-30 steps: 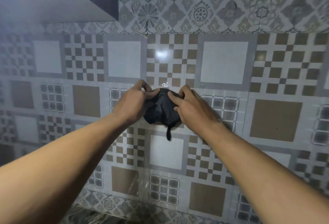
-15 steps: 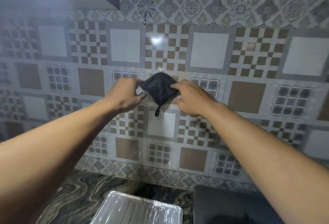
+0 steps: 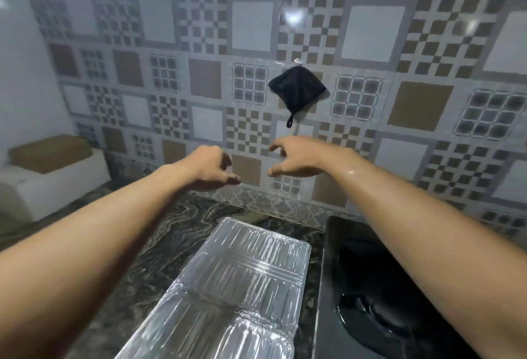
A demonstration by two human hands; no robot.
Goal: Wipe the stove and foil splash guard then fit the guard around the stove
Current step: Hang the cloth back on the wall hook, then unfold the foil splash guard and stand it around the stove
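Both hands are empty and held in the air in front of the tiled wall (image 3: 370, 33), with a small free gap between them. The left hand (image 3: 209, 169) is loosely curled with nothing in it, and the right hand (image 3: 296, 156) is open with bent fingers, also gripping nothing. Above the right hand, well apart from its fingertips, a black cloth (image 3: 296, 89) hangs flat on the wall, with a small loop at its lowest corner. Below the hands and nearer to the person lies the foil guard (image 3: 228, 287), folded flat on the counter (image 3: 159, 233); its far edge is under the space between the two hands, and its right edge runs just beside the left edge of the black stove (image 3: 370, 287), with a narrow strip of counter between them. The stove is under the right forearm, and its far edge is close to the foot of the wall. To the left of the left hand, far at the corner, a white box (image 3: 57, 184) with a brown top stands on the counter. The counter is dark stone with pale wavy lines, and there is open counter to the left of the foil guard. The wall has brown, grey and white patterned tiles.
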